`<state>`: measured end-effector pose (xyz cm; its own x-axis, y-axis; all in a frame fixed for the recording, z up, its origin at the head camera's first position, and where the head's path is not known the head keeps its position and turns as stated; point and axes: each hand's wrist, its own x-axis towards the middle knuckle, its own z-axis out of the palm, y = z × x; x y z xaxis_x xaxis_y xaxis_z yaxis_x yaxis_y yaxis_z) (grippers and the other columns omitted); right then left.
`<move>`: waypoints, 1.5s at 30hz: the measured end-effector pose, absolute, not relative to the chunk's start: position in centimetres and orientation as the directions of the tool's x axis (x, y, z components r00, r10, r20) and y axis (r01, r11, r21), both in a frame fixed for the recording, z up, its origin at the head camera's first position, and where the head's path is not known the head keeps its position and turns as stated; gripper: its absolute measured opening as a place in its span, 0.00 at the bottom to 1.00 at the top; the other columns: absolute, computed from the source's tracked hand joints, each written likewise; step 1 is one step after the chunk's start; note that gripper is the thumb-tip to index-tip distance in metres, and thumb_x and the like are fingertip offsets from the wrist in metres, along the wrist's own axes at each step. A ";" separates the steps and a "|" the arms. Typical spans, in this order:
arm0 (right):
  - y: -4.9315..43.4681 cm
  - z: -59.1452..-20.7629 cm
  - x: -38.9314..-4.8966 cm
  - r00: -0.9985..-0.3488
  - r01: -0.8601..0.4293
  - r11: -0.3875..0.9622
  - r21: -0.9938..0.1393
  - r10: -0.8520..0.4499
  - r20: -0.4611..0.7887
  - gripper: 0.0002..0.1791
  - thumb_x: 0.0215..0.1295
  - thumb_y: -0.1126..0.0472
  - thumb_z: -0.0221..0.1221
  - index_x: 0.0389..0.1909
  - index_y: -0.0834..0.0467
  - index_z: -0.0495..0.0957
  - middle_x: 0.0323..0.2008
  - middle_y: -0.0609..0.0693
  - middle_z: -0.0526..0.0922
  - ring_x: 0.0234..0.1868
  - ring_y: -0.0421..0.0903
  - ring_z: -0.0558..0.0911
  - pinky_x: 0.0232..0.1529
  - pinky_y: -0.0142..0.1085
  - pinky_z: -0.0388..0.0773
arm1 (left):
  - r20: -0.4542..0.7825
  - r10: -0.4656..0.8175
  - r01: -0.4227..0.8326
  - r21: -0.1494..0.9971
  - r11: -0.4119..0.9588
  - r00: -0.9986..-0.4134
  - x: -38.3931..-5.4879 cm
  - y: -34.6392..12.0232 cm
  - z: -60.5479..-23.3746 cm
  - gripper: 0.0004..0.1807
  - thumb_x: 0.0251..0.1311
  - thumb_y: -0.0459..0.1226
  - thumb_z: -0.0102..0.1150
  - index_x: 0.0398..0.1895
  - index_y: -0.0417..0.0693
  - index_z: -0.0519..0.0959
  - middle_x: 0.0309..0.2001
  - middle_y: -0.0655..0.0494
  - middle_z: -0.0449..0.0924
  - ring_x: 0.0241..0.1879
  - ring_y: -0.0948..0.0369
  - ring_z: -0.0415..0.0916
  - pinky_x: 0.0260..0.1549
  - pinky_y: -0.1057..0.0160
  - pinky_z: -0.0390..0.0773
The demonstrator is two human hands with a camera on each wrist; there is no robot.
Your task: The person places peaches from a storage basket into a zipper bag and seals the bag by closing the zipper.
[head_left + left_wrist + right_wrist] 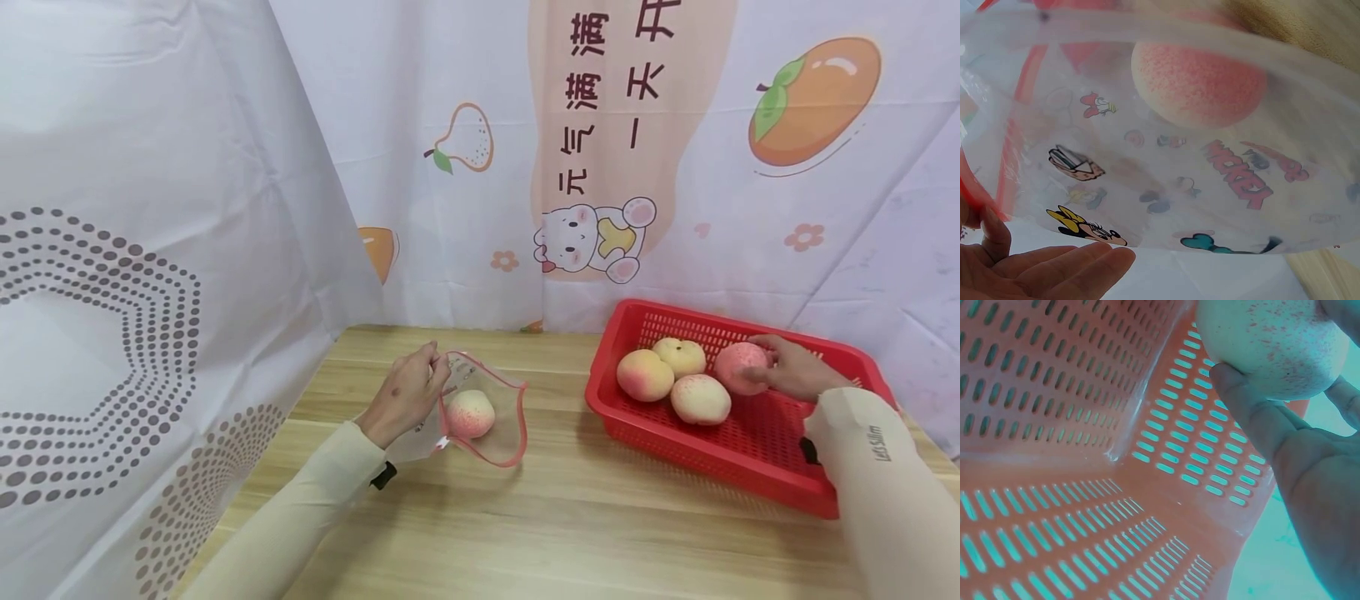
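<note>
My left hand (405, 393) pinches the rim of a clear zip bag (506, 421) with pink edging and cartoon prints. The bag's mouth gapes toward the right, and one peach (471, 414) lies inside. In the left wrist view that peach (1200, 81) shows through the plastic, with the thumb and fingers (1072, 272) at the bag's lower edge. Over the red basket (611, 408), my right hand (798, 367) grips a pinker peach (742, 368) with thumb and fingers around it. The right wrist view shows this speckled peach (1275, 347) within the fingers.
Beside the gripped fruit, a yellow-pink peach (645, 375), a flatter yellow one (679, 357) and a pale speckled one (701, 399) sit in the basket. Wooden tabletop (555, 508) lies between bag and basket. A printed cloth (465, 250) hangs behind.
</note>
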<state>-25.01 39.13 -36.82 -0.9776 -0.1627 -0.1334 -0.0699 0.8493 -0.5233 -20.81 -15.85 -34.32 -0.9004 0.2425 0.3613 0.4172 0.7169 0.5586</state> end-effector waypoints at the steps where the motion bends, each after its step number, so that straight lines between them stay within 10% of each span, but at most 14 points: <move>1: 39.1 -36.7 -25.0 -0.978 -0.071 0.849 -0.524 -0.163 -0.131 0.48 0.68 0.42 0.60 0.69 0.76 0.51 0.56 0.77 0.67 0.52 0.72 0.70 0.40 0.57 0.81 | 0.360 0.242 0.416 0.558 0.718 -0.901 -20.8 -15.9 -34.3 0.14 0.74 0.34 0.45 0.25 0.46 0.66 0.19 0.58 0.60 0.18 0.65 0.55 0.16 0.68 0.59; 45: 36.2 -34.3 -23.8 -0.976 -0.190 0.822 -0.537 -0.217 0.014 0.46 0.69 0.47 0.62 0.73 0.70 0.51 0.57 0.72 0.69 0.54 0.69 0.72 0.45 0.58 0.80 | 0.380 0.248 0.432 0.542 0.721 -0.891 -20.7 -15.8 -34.4 0.14 0.73 0.34 0.45 0.25 0.46 0.66 0.19 0.57 0.62 0.18 0.65 0.54 0.17 0.68 0.60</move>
